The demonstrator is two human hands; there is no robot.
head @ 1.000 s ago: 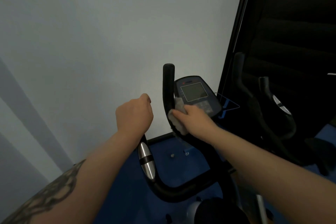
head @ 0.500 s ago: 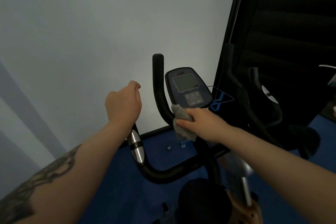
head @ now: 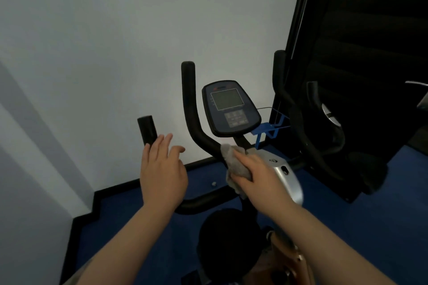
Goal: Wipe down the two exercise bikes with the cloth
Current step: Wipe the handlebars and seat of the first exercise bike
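Observation:
An exercise bike stands before me, with black handlebars (head: 190, 109) and a dark blue console (head: 230, 107) with a grey screen. My right hand (head: 259, 174) presses a grey cloth (head: 234, 164) against the stem just below the console, beside the silver housing (head: 286, 177). My left hand (head: 162, 169) hovers with fingers spread, just below the left handlebar end (head: 147, 129), holding nothing. The black seat (head: 228, 238) is below. A second bike's handlebars (head: 298, 122) show dark at the right.
A pale wall fills the left and back, with black skirting at the blue floor (head: 129, 227). A blue bottle cage (head: 269, 131) sticks out right of the console. A black panel (head: 370, 30) rises at the right.
My left hand has let go of the left handlebar and opened. My right hand slid the cloth down from the console to the stem. The view has tilted downward.

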